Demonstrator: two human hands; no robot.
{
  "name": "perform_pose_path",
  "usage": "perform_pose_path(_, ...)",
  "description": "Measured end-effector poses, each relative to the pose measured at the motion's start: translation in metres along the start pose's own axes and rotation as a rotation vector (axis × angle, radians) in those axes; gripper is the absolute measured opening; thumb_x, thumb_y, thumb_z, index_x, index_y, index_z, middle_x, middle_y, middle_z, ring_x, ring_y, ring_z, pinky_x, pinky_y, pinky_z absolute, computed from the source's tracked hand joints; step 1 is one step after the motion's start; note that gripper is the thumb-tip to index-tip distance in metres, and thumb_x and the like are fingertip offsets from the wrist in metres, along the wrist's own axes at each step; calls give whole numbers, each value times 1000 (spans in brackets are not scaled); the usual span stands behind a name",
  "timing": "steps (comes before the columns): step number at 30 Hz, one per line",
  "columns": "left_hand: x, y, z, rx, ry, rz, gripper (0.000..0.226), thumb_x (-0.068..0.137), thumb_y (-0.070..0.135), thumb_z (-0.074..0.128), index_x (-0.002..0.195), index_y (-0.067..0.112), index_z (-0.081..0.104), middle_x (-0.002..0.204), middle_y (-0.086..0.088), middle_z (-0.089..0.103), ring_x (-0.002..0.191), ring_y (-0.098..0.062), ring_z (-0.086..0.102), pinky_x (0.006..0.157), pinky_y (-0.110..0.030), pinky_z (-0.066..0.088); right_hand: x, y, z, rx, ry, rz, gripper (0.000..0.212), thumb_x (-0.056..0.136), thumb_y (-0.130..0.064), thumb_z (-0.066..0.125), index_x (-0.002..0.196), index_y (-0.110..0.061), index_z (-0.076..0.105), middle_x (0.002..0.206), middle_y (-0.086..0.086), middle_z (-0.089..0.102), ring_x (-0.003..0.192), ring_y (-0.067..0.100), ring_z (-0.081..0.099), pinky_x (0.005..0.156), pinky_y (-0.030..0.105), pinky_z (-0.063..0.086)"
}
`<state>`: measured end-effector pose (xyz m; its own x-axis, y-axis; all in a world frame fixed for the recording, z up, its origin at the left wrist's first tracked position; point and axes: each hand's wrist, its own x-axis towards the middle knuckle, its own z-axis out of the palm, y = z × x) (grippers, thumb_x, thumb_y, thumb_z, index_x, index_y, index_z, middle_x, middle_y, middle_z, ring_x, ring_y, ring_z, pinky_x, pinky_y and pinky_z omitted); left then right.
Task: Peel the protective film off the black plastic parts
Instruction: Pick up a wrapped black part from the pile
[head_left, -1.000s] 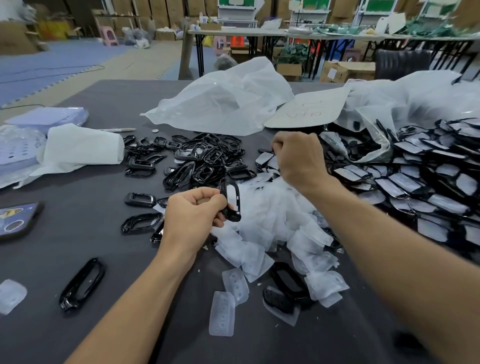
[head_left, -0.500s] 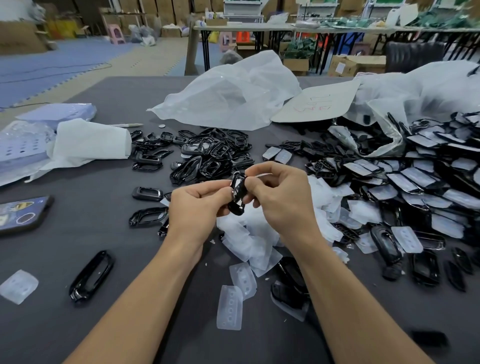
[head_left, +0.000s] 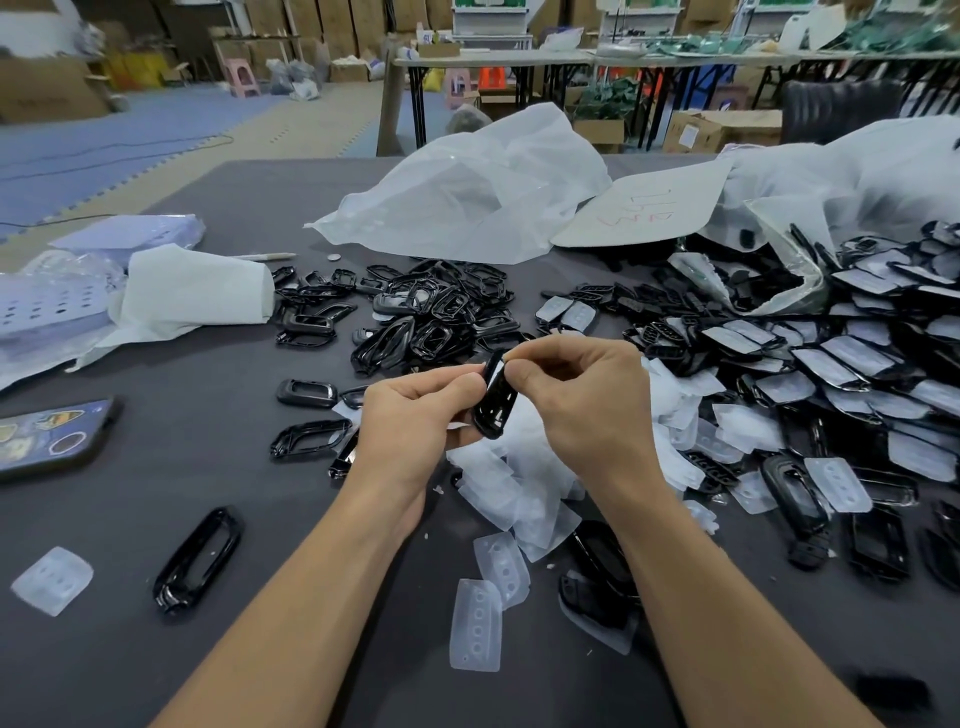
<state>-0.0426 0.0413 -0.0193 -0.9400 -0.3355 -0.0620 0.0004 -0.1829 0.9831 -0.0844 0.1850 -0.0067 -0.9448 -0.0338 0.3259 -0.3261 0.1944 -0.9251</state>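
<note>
Fingers of left hand (head_left: 410, 421) and right hand (head_left: 582, 405) (backs upward, wrists angled inward) pinch one black part (head_left: 496, 410).

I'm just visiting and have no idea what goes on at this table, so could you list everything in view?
Table: one, dark grey, under everything.
Held part: one, black, between both hands.
Bare frames: many, black, heaped beyond the hands.
Film-covered parts: many, black with whitish film, piled right.
Peeled films: many, translucent white, heaped under the hands.
Oval ring: one, black, near left.
Phone: one, dark, left edge.
Paper wad: one, white, far left.
Plastic bag: one, clear, far centre.
Card sheet: one, pale with red writing, right of the bag.
Left hand: grips the held part.
Right hand: pinches its top end.
</note>
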Motion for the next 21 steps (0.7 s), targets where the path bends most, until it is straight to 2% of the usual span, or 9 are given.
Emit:
perform_pose_path(3,0,-2,-1,7,-30,21,24,91,5,73,85,25,86,86,-6,81,71,-13,74,60,-21,57,-3,-2,0,-83,-2,-60,16,81,-12,80,76,-27,81,69,-16,74,65,5,69,62,17,53)
perform_pose_path(6,0,-2,0,25,-76,51,15,85,12,78,91,24,86,89,-6,81,76,-13,74,65,-21,56,-5,-2,2,-173,11,-101,13,82,-15,80,77,-27,80,67,-15,72,65,7,68,64,27,57)
perform_pose_path(8,0,-4,0,30,-95,60,22,74,17,81,96,21,85,93,-10,81,80,-17,73,69,-25,57,-6,-2,3,-214,32,-116,12,82,-16,80,76,-26,80,66,-13,71,64,9,67,66,34,57)
perform_pose_path(11,2,-5,-1,17,-98,68,29,70,13,79,97,18,84,94,-15,80,85,-26,73,79,-35,59,-7,-1,5,-227,72,-112,10,82,-17,79,77,-25,81,66,-11,71,65,11,67,68,38,58)
perform_pose_path(14,3,-4,-2,16,-97,102,27,72,9,77,96,18,85,91,-13,80,78,-20,73,71,-26,58,-9,-2,9,-218,105,-104,9,81,-18,79,78,-26,81,67,-14,72,67,7,68,70,33,58)
perform_pose_path(17,3,-5,-3,-11,-69,84,24,81,-1,77,96,16,84,91,-12,81,76,-18,73,70,-24,60,-10,-3,10,-172,119,-86,11,82,-16,79,77,-26,80,70,-18,73,67,3,68,67,22,56)
perform_pose_path(19,4,-7,-2,-33,-11,33,22,84,-2,77,97,15,83,89,-12,81,73,-19,69,66,-24,59,-6,-2,7,-67,173,-2,15,83,-15,79,75,-26,79,69,-17,73,63,1,66,62,16,51)
perform_pose_path(21,5,-7,-1,-38,47,1,24,84,-2,77,99,17,82,86,-10,81,67,-18,66,61,-23,56,-2,-1,2,76,233,118,16,85,-13,77,73,-23,77,65,-10,72,56,4,61,59,19,49)
